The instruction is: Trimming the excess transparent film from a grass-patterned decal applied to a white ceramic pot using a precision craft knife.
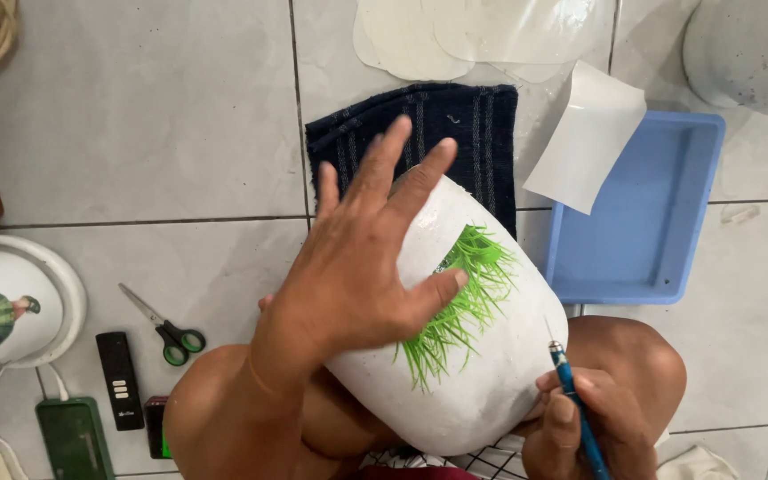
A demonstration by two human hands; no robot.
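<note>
Left of the left hand (362,258), well apart on the tiled floor (135,107): small scissors with green-and-black handles (164,325), a black slim remote (120,380), a green flat device (73,437), and a white round dish with a painted figure (12,307). The left hand lies flat and spread, fingers (382,164) extended, palm pressed on the rounded white ceramic pot with painted green grass blades (468,356); no curl of the fingers, so it steadies rather than grips. The pot rests on the person's lap between the knees, long axis running from lower left to upper right, away from the body, far end over a dark blue striped folded cloth (455,124). The grass motif sits just right of the left thumb, exposed, facing up and right. The right hand (584,427) is just below-right of the pot, clenched around a thin blue-handled pointed tool (575,400), tip aimed up-left toward the pot wall, close to it but contact not resolvable. The right hand is the nearer one to the bare side of the motif. Further right of it: a light blue rectangular plastic tray (642,222) with a white paper sheet (584,138) over its corner.
</note>
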